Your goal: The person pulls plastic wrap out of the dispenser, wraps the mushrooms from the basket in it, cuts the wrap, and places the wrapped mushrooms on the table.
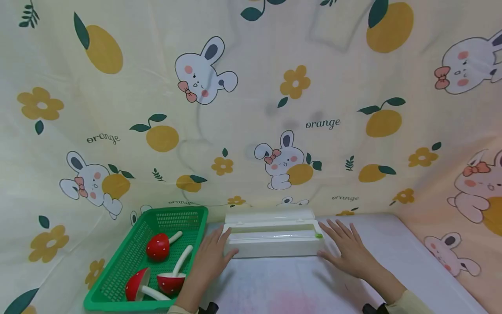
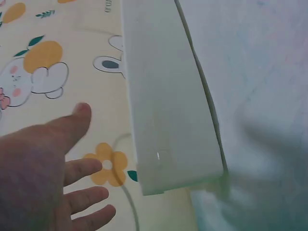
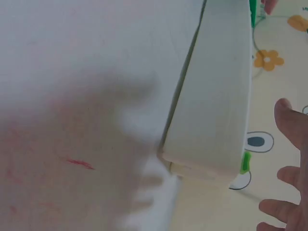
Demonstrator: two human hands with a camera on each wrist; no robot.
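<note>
White box (image 1: 272, 239): long, lid open and tipped back toward the printed cloth (image 1: 251, 109) behind it. Sits on the table (image 1: 298, 283) near the back edge, roughly centred between both hands. A small green tab (image 1: 319, 236) shows at its right end; same tab visible in the right wrist view (image 3: 246, 161).

Left hand (image 1: 209, 257): flat on the table at the box's left end, fingers straight and slightly spread, thumb touching the front left corner of the box. Holds nothing. In the left wrist view the fingers (image 2: 82, 171) are extended beside the box (image 2: 168, 110).

Right hand (image 1: 347, 248): flat on the table just beside the box's right end, fingers straight and spread. Grips nothing; cannot tell whether it touches the box. Right wrist view shows fingertips (image 3: 288, 115) near the box (image 3: 216, 106).

Green basket (image 1: 129, 279): left of the left hand, close to it. Contains three red toy mushrooms (image 1: 158, 246) with white stems, lying on their sides.
</note>
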